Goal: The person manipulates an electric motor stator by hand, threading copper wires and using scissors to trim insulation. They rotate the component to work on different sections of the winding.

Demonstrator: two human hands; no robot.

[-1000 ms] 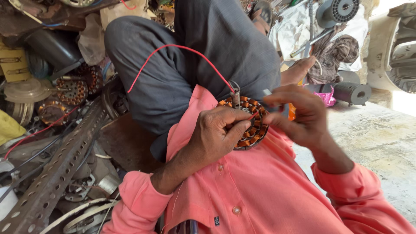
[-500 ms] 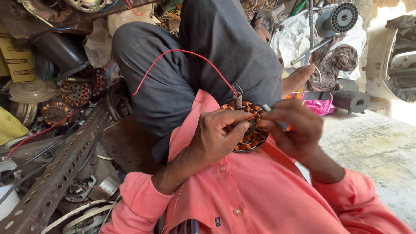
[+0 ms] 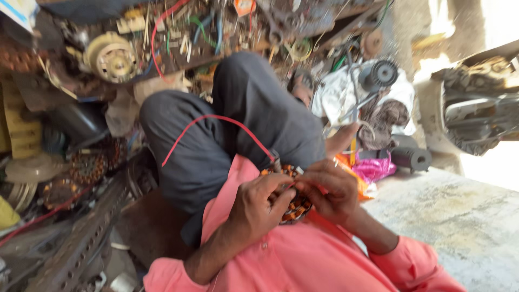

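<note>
In my lap I hold a round motor stator (image 3: 294, 203) wound with copper-coloured coils. My left hand (image 3: 260, 204) grips its left side, fingers curled over the rim. My right hand (image 3: 328, 189) closes on its right side, fingertips pinching at the windings near the top. A red wire (image 3: 216, 121) runs from the stator up and over my dark-trousered knee (image 3: 238, 124). My pink sleeves fill the bottom of the view. The view is blurred, so whether a tool is in my right hand is unclear.
More wound stators (image 3: 86, 167) and a perforated metal bar (image 3: 81, 246) lie at the left. A cluttered heap of parts and wires (image 3: 216, 27) is at the top. A black fan motor (image 3: 378, 75), a pink bag (image 3: 373, 167) and a concrete slab (image 3: 459, 216) are at the right.
The view has tilted upward and blurred, showing more of the clutter above. Both hands stay on the stator, with the right fingers drawn closer over the windings.
</note>
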